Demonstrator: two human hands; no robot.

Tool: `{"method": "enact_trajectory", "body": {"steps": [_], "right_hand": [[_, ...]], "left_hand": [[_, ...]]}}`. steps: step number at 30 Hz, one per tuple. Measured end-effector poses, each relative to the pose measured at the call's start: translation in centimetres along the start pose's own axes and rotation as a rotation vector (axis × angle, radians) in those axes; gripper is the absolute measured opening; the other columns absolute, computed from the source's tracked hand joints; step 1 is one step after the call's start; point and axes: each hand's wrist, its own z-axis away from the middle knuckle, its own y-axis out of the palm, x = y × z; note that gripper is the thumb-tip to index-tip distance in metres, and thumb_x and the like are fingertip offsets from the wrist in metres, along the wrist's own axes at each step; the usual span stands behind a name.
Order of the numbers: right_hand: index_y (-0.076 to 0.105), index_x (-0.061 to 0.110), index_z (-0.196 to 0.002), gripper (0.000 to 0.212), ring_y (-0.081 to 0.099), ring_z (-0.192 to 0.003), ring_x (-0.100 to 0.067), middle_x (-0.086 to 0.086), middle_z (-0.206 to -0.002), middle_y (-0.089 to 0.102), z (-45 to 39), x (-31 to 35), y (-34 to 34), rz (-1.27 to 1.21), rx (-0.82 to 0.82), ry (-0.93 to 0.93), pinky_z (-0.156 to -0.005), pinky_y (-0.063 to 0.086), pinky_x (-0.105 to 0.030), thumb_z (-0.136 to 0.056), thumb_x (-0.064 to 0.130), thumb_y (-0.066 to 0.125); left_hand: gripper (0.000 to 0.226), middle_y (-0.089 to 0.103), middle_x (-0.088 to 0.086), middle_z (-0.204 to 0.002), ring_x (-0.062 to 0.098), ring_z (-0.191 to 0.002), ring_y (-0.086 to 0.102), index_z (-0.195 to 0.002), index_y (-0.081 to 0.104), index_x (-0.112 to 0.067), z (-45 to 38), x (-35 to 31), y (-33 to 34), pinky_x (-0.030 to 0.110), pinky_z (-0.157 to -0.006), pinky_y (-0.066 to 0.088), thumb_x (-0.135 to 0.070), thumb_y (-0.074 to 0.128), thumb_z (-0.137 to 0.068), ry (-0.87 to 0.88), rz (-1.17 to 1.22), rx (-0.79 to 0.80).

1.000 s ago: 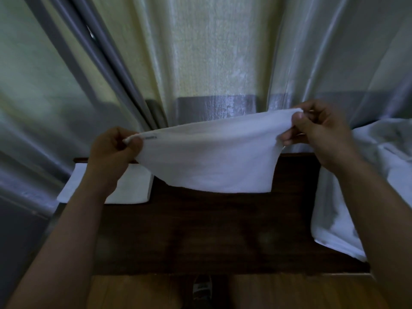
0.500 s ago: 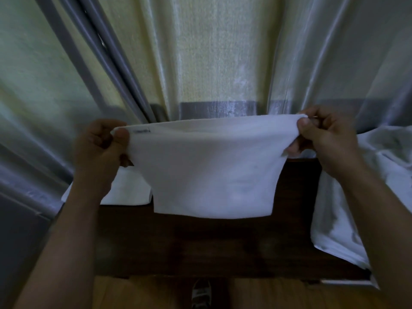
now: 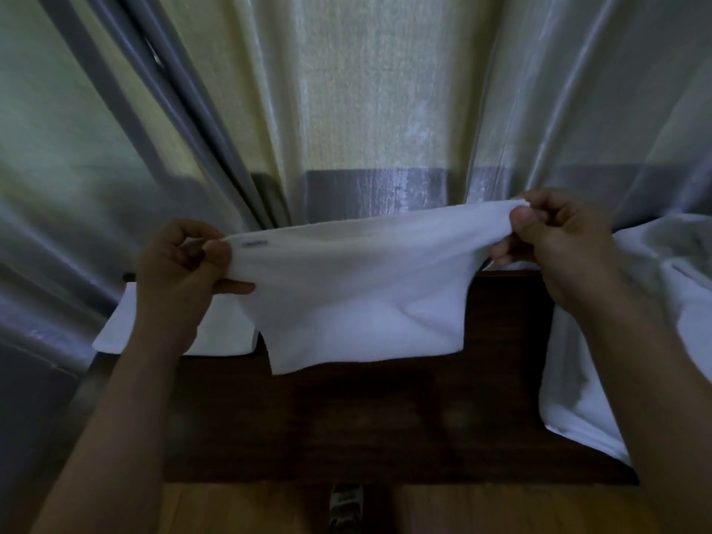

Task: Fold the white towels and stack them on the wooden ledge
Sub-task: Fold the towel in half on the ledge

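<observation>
Above the wooden ledge, a white towel is held up in the air by both hands. Its long axis runs from left to right, almost level, with the right end a little higher than the left end. Its upper edge is pulled tight between the hands, and the rest of the cloth hangs down toward the ledge; whether the lower edge touches the wood I cannot tell. A small grey label sits near the top left corner of the towel.

At the left end of the towel, the left hand is closed on the corner, with the thumb pressing the cloth from the front. At the right end, the right hand is closed on the other corner in the same pinching way.

Left of the hanging towel, a folded white towel lies flat on the ledge, partly hidden behind the left forearm. Right of the ledge, a loose pile of white cloth hangs over its right end, behind the right forearm.

Behind the ledge hangs a shiny curtain with a grey band across its lower part. Below the front edge of the ledge, a lighter wooden floor shows, and on it a shoe is visible.
</observation>
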Motion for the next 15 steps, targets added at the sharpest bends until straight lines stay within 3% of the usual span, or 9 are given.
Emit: {"method": "enact_trajectory", "body": {"steps": [3,7,11,15], "right_hand": [[0.060,0.004,-0.107,0.010,0.064,-0.051,-0.027,-0.013,-0.058,0.065,0.0,-0.5,0.1,-0.019,0.091,0.010,-0.049,0.056,-0.032,-0.105,0.008,0.051],[0.060,0.012,-0.118,0.017,0.068,-0.054,-0.033,-0.031,-0.066,0.061,0.0,-0.3,0.5,-0.002,0.107,-0.067,-0.048,0.057,-0.035,-0.104,0.006,0.054],[0.065,0.015,-0.103,0.015,0.069,-0.054,-0.032,-0.020,-0.061,0.066,-0.1,-0.5,1.0,0.022,0.049,-0.085,-0.048,0.058,-0.035,-0.105,0.008,0.051],[0.077,0.020,-0.103,0.036,0.069,-0.057,-0.028,-0.015,-0.067,0.069,-0.2,-0.9,0.6,0.204,0.097,-0.102,-0.050,0.059,-0.035,-0.106,0.004,0.044]], "left_hand": [[0.036,0.065,-0.011,-0.078,0.016,-0.073,0.069,-0.089,0.062,-0.032,-0.2,0.8,0.2,0.035,-0.058,0.063,0.000,0.051,-0.102,0.006,-0.014,0.016],[0.028,0.060,-0.005,-0.084,0.020,-0.064,0.059,-0.096,0.057,-0.027,-0.7,1.1,0.1,0.033,-0.054,0.056,-0.003,0.046,-0.105,0.059,-0.078,0.046],[0.044,0.060,-0.002,-0.084,0.020,-0.062,0.052,-0.083,0.064,-0.028,-1.4,1.5,0.8,0.035,-0.054,0.047,0.006,0.043,-0.101,0.065,-0.126,0.070],[0.054,0.066,0.001,-0.093,0.028,-0.062,0.050,-0.087,0.074,-0.033,-1.7,1.6,0.7,0.036,-0.051,0.045,0.007,0.040,-0.100,0.118,-0.262,0.150]]}}
